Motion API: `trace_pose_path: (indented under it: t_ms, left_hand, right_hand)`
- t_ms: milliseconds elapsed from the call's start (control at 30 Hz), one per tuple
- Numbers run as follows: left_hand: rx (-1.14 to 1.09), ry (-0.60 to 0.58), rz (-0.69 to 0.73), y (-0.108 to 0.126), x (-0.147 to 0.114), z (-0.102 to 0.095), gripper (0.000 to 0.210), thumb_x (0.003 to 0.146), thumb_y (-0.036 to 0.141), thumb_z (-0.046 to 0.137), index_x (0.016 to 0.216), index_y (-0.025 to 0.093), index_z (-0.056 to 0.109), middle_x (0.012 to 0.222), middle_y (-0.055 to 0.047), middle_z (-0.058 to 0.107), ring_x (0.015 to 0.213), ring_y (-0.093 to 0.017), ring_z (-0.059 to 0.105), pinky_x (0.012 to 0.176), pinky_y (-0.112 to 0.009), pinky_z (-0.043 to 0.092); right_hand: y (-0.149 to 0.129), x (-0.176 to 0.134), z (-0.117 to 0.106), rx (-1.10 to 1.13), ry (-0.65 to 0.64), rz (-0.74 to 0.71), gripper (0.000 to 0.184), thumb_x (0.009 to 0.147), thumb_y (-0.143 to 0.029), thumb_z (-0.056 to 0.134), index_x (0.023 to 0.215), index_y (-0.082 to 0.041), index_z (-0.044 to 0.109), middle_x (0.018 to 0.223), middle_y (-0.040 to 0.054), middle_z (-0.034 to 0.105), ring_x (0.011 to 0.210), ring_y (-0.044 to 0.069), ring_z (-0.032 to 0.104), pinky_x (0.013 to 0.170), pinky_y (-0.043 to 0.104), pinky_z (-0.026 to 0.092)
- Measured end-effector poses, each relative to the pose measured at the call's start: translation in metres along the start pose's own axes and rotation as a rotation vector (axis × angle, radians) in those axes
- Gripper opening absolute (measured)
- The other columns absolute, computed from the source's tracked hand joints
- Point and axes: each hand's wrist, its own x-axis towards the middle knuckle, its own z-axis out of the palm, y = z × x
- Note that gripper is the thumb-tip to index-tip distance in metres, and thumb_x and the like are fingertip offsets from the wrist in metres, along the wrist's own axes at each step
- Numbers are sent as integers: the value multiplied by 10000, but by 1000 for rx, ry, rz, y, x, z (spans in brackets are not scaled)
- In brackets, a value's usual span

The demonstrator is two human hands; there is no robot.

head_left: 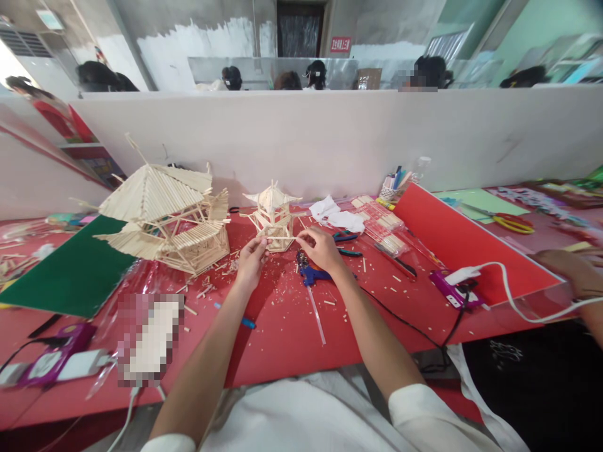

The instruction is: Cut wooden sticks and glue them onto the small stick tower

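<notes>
Between my two hands a thin wooden stick (282, 238) is held level. My left hand (253, 256) pinches its left end, and my right hand (320, 248) pinches its right end. Just behind the stick stands a small pavilion model (274, 213) made of wooden sticks, with a pointed roof; my hands cover part of its base. Whether the stick touches the model I cannot tell. A blue glue gun (313, 275) lies beneath my right wrist, a clear glue stick (316, 317) pointing out of it toward me.
A larger stick pavilion (164, 216) stands at left, beside a green board (70, 267). Pliers (346, 236), bagged sticks (386, 226) and a red board (466, 245) lie to the right. Purple power strips (455, 290) with cables sit on the red table (282, 351). A co-worker's arm (572, 270) shows at far right.
</notes>
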Motion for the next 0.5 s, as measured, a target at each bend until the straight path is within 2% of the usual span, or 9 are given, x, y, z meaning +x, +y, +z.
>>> trace_pose_path:
  t_ms: [500]
  left_hand:
    - [-66,20,-40,3,-2,3,443,565,357,942,893,164,715,1001,-45,776,563,-31,529,504,-143,406]
  right_hand:
    - [0,0,5,-10,45,-39,210,1009,-361,567,957,-210,705,896,69,721,778,206,654,718,314,500]
